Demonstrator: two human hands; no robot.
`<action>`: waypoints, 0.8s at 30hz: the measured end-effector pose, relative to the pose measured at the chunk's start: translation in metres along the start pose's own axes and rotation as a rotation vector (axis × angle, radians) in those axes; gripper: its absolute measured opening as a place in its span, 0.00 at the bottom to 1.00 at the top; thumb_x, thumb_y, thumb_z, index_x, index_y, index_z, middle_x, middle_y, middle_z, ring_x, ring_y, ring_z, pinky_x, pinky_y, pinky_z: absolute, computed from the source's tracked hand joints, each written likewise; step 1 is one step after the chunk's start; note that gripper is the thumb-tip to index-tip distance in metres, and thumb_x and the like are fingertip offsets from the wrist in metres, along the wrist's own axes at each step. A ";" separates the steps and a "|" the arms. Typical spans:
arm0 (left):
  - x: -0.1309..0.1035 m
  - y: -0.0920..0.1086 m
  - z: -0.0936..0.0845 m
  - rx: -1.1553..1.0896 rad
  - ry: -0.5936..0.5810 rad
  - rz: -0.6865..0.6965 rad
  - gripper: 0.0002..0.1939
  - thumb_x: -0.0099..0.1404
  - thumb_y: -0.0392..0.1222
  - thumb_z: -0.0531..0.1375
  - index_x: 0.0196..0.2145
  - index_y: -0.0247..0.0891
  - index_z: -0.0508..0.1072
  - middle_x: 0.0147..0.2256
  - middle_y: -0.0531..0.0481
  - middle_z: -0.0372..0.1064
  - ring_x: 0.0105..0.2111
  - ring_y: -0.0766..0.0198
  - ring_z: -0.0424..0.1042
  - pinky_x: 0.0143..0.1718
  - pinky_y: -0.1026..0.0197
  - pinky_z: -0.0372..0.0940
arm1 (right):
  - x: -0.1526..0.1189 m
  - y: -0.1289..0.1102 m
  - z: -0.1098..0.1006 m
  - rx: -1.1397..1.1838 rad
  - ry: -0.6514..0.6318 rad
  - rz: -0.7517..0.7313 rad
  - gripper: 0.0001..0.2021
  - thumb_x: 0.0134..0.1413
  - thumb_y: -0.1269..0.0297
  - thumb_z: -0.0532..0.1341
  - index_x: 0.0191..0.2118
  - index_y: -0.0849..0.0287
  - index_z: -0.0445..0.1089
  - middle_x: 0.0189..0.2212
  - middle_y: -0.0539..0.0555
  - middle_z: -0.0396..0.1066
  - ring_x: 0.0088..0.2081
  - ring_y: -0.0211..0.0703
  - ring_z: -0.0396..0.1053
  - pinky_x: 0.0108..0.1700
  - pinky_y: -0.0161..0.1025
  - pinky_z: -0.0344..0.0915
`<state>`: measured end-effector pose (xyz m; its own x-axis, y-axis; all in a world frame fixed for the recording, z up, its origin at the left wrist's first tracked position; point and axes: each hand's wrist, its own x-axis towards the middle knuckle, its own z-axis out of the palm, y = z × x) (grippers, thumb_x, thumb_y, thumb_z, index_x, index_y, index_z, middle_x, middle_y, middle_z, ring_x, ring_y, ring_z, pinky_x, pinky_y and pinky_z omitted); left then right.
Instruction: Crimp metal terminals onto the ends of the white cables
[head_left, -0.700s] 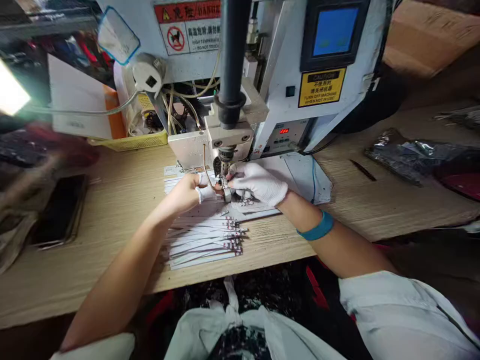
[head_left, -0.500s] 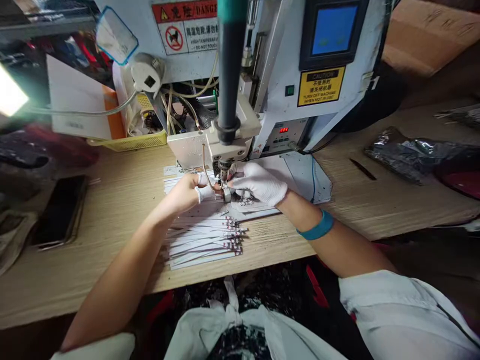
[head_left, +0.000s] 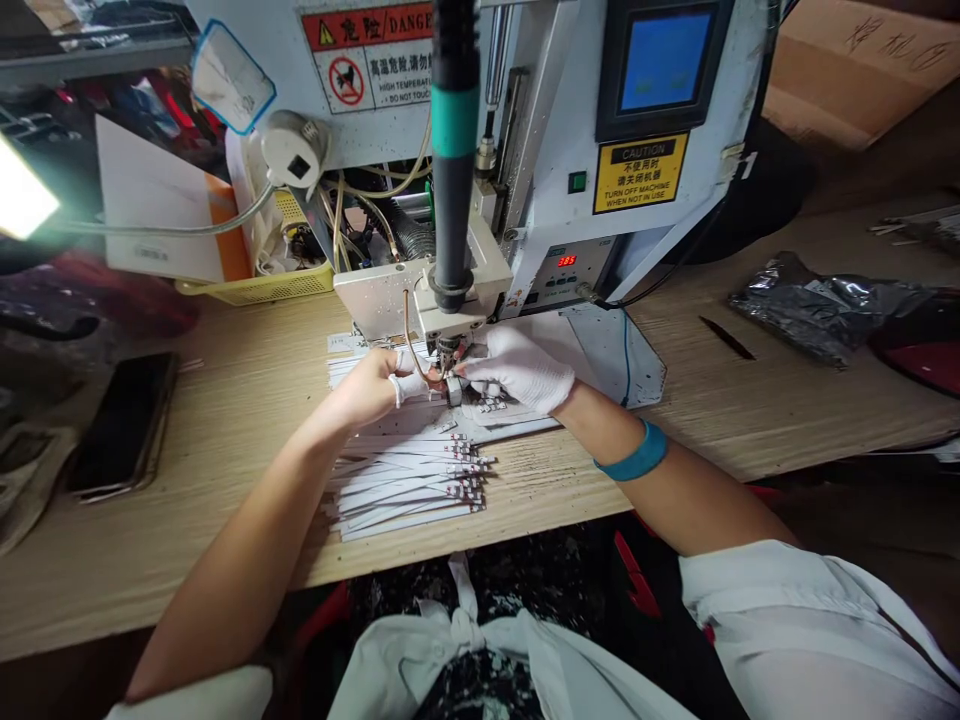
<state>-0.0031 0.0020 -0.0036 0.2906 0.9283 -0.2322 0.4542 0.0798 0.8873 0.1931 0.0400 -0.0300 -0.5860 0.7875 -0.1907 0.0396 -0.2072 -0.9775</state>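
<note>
While a phone (head_left: pixel 124 425) lies toward the left of the tabletop (head_left: pixel 232 400), the left hand (head_left: pixel 367 385) reaches in beside a small metal block (head_left: pixel 454 391), its fingers drawn together; whether they grip anything is hidden. Just in front of it, white strips (head_left: pixel 412 490) lie in a loose pile on the tabletop, small-tipped ends pointing right. A black tool (head_left: pixel 453 225) stands over the block, and the gloved right hand (head_left: pixel 517 368) reaches in from the right, fingers curled; whether they pinch anything, I cannot tell. Fingertips so near the tool could be burned, as the high-temperature sign (head_left: pixel 367 60) suggests, if either hand slipped; a nudge could also knock a strip out of line. Compared with the earliest frame, the tool sits lower, its teal band (head_left: pixel 454 122) shows and the small button (head_left: pixel 577 182) glows green, while both hands have kept their places.
</note>
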 end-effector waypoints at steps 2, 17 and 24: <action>-0.001 -0.001 0.000 0.028 0.019 -0.008 0.20 0.48 0.57 0.65 0.22 0.35 0.76 0.24 0.51 0.71 0.29 0.62 0.68 0.32 0.63 0.64 | 0.001 0.002 0.000 -0.026 0.028 -0.071 0.09 0.41 0.72 0.65 0.31 0.60 0.65 0.25 0.47 0.66 0.24 0.32 0.61 0.24 0.32 0.57; -0.003 0.005 0.003 0.017 0.091 -0.055 0.20 0.44 0.57 0.65 0.18 0.34 0.71 0.23 0.50 0.70 0.25 0.66 0.63 0.25 0.65 0.58 | -0.003 -0.001 0.005 0.021 0.052 0.021 0.08 0.43 0.69 0.63 0.31 0.59 0.63 0.22 0.44 0.62 0.18 0.29 0.55 0.15 0.29 0.50; -0.005 0.004 0.001 0.018 0.077 -0.026 0.19 0.46 0.56 0.66 0.18 0.35 0.71 0.22 0.52 0.69 0.24 0.67 0.62 0.25 0.66 0.58 | -0.005 -0.005 0.004 0.026 0.045 0.031 0.10 0.42 0.69 0.64 0.32 0.58 0.63 0.21 0.44 0.61 0.17 0.29 0.54 0.15 0.29 0.49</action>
<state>-0.0015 -0.0024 0.0008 0.2132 0.9513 -0.2226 0.4763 0.0977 0.8739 0.1927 0.0345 -0.0235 -0.5482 0.8054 -0.2254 0.0363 -0.2463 -0.9685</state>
